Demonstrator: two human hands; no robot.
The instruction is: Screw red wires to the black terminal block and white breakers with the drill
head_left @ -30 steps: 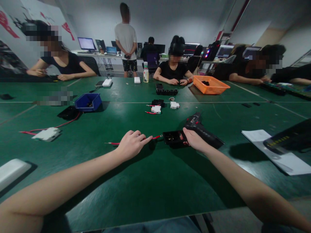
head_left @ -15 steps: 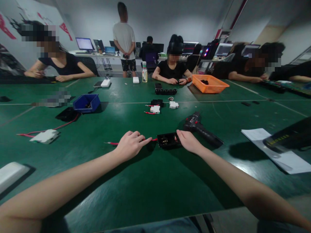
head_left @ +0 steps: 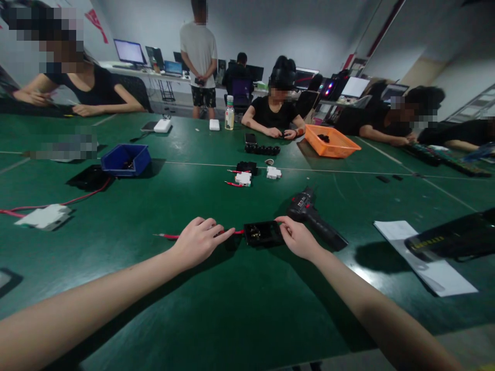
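Risks, by bulk: cordless drill point(head_left: 311, 214) lies just beyond the right grip point(head_left: 299, 238), right of frame centre; a swing of that wrist toward the upper right could knock it round. Black box point(head_left: 268, 233), hollow side up at frame centre, is pinched at its right end between thumb and forefinger; held at one end only, it might pivot if pushed from the left. Red wire point(head_left: 170, 237) runs out left of the box, beneath the curled fingers of the left grip point(head_left: 201, 240) (pinched or merely covered, cannot tell); a tug there could drag it out of line. Brass-coloured bits point(head_left: 254, 233) in the box's left half would probably shift if it tilted. Room, same order: the counter point(head_left: 232, 314) gives the widest travel between the forearms, down to its near edge at the bottom of the frame; at right, a paper sheet point(head_left: 450, 281) with a dark cylinder point(head_left: 452, 235) above it narrows the way; blue bin point(head_left: 111, 166), upper left, sits well apart from both hands.
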